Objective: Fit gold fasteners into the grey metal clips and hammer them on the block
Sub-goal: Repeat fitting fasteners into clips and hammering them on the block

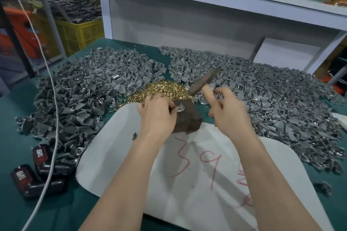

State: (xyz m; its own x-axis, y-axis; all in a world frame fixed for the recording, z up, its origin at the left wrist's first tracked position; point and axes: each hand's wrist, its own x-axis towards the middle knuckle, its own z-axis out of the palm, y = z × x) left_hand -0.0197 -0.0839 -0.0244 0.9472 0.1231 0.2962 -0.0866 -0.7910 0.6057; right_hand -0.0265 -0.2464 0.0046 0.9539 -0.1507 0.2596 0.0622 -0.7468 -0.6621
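Head view: left hand – pinching grey clip on block
Right hand: gripping hammer – raised above block

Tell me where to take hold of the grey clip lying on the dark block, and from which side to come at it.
Pinch the clip by its left end, coming from the left, as the left hand does now. It lies near the top edge of the block, and the hammer in the right hand hangs above on the right, so a left-side grip probably keeps fingers out of the strike.
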